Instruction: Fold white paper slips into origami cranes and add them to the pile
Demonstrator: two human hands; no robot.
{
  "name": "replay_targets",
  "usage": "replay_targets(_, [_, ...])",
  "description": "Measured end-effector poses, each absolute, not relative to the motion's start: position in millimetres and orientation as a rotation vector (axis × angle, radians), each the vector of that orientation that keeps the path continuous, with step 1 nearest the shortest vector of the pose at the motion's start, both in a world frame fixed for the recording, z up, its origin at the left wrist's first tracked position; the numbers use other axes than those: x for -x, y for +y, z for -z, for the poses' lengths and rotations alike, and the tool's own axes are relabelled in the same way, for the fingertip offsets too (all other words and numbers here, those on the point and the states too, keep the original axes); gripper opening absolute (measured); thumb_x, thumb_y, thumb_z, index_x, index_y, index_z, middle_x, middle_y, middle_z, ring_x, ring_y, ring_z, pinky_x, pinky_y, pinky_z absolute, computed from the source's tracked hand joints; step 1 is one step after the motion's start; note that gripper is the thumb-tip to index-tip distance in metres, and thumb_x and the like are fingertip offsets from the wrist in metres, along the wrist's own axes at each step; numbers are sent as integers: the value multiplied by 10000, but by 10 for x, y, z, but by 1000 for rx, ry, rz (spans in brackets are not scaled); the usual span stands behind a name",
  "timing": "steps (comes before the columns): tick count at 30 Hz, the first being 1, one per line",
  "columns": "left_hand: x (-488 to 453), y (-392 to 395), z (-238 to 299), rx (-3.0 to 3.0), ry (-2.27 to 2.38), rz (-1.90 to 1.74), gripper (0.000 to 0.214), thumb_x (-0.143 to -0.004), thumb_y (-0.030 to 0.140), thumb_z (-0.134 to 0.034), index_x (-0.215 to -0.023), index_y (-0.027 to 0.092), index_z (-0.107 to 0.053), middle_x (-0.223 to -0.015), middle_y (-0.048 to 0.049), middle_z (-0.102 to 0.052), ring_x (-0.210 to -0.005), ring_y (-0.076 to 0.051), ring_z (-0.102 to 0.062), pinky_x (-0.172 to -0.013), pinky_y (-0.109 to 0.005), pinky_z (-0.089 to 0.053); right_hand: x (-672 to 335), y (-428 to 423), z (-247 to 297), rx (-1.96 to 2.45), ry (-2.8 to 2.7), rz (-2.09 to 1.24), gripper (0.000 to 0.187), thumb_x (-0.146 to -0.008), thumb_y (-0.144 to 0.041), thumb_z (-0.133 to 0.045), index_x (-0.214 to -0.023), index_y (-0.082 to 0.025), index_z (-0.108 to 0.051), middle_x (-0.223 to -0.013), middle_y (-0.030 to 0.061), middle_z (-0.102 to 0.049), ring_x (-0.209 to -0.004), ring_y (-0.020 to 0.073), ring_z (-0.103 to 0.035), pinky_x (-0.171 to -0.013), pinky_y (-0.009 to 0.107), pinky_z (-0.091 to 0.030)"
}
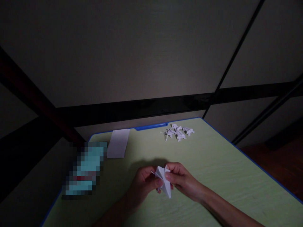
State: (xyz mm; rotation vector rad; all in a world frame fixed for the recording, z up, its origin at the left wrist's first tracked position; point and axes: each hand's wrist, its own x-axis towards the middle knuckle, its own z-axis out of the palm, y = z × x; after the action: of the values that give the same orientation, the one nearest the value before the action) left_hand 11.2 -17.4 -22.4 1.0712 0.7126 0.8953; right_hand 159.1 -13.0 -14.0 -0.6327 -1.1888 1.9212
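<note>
A piece of folded white paper is held between both hands above the near middle of the table. My left hand pinches its left side, thumb lying on the front face. My right hand grips the upper right part between thumb and fingers. One pointed end of the paper hangs down toward me, and a thin tip sticks out at the left. The fingertips behind the paper are partly hidden.
Several small folded paper figures lie grouped at the table's far right. A stack or sheet of white paper lies far left, beside a pixelated turquoise item. The pale green table has a blue edge; a panelled wall stands behind.
</note>
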Motion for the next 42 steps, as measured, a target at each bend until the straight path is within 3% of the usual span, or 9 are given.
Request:
replay_targets(6, [-109, -163, 254, -986, 658, -942, 451, -535, 335, -711, -902, 137, -539, -642, -34, -616, -522, -154, -576, -431, -207, -376, -1580, -128, 148, 628, -1164, -1984, 329, -648, -415, -630, -697, -95, -570, -562, 33, -609, -497, 98, -545, -453, 178, -315])
replay_targets(11, [-107, -157, 236, -1004, 730, -951, 424, -523, 341, -714, -851, 112, -574, -591, -28, -598, -481, -132, -546, -425, -205, -374, -1540, -141, 123, 639, -1088, -1997, 313, -635, -393, -653, -747, -126, -536, -610, 2, -567, -510, 88, -536, -441, 170, -310])
replay_targets(17, [-111, -141, 202, -1013, 765, -972, 399, -552, 297, -688, -886, 116, -566, -612, -17, -594, -508, -122, -541, -418, -183, -381, -1497, -130, 151, 624, -1087, -1737, 269, -663, -329, -648, -758, -181, -445, -624, -47, -487, -488, 56, -414, -437, 160, -283])
replay_targets(24, [-125, -117, 157, -957, 950, -1061, 327, -478, 178, -692, -784, 119, -593, -594, 12, -579, -441, -74, -475, -388, -161, -368, -1534, -135, 72, 783, -1442, -1283, 191, -725, -327, -570, -643, -157, -541, -762, 25, -487, -762, 141, -466, -685, 246, -354])
replay_targets(32, [-185, -178, 108, -1063, 1069, -1040, 314, -497, 141, -678, -806, 111, -634, -699, -44, -640, -654, -161, -572, -571, -221, -437, -1518, -196, 106, 925, -1432, -1318, 217, -697, -351, -580, -662, -155, -493, -607, -16, -477, -556, 102, -430, -522, 213, -341])
replay_targets(37, [-184, -212, 77, -1158, 1205, -1105, 396, -529, 139, -647, -921, 129, -593, -631, 10, -569, -588, -137, -550, -514, -207, -422, -1536, -207, 113, 969, -1452, -1287, 225, -750, -346, -517, -652, -144, -512, -580, -14, -484, -546, 98, -423, -508, 206, -332])
replay_targets(42, [-179, -218, 47, -1281, 1258, -1174, 256, -557, 141, -619, -801, 153, -541, -687, -4, -589, -644, -148, -569, -540, -206, -422, -1548, -165, 124, 1027, -1307, -1308, 274, -686, -372, -583, -562, -135, -526, -502, -29, -484, -484, 80, -395, -469, 195, -299])
